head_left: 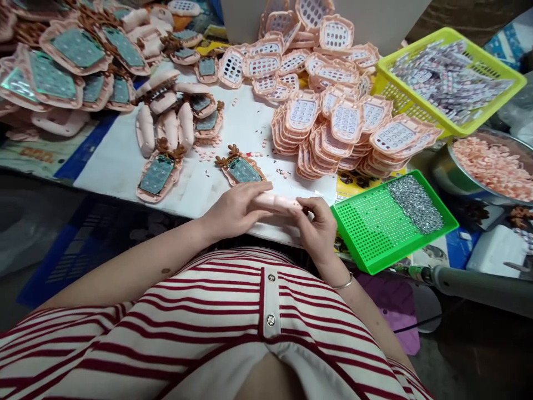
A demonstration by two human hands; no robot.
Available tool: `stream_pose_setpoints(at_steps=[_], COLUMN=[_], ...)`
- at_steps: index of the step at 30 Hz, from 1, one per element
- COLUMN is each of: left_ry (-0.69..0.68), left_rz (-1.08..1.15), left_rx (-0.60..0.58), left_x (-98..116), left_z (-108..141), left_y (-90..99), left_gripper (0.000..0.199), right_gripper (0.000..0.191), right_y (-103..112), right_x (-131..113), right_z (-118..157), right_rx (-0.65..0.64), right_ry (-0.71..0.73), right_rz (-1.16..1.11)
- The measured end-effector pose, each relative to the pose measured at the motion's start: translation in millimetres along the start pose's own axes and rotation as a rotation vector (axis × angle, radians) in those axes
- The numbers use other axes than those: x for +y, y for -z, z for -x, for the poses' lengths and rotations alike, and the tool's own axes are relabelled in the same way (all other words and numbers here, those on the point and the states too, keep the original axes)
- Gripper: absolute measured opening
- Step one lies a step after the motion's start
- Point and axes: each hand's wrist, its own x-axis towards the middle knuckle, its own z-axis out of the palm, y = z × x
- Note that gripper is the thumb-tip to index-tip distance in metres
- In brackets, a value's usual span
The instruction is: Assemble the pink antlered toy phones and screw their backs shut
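A pale pink plastic casing (277, 202) is held on its side between both hands at the table's front edge. My left hand (237, 208) wraps round its left end, fingers above and thumb below. At its right end, my right hand (317, 225) pinches with bent fingers, near a small dark brown part partly hidden by them. Just beyond my left hand lies an open casing with a green circuit board (245, 170) and brown antlers. Another such board casing (156, 175) lies further left, beside several closed pink shells (167, 130).
Stacked pink front covers (303, 114) stand at the back centre. On the right are a yellow basket (383, 83) of printed strips, a green tray (366, 233) with screws and a metal bowl (452, 172) of pink pieces. Board casings (77, 47) pile up at the left.
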Motion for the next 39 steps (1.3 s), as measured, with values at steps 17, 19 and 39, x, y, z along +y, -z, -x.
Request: stream_pose_setpoints(at_steps=[17, 19, 39], left_ry=[0.056, 0.147, 0.309], left_rz=[-0.194, 0.099, 1.098], left_rx=[-0.287, -0.246, -0.001], left_x=[14.8, 13.7, 3.7], left_z=[-19.2, -25.3, -15.4], left_y=[17.3, 13.0, -5.9], left_gripper=[0.032, 0.03, 0.049], right_gripper=[0.019, 0.038, 0.045], right_y=[-3.6, -2.4, 2.3], right_x=[-0.9, -9.5, -45.7], right_z=[-7.0, -14.4, -10.2], right_rx=[-0.063, 0.091, -0.076], right_ry=[0.125, 0.179, 0.34], right_rz=[-0.011, 0.012, 0.23])
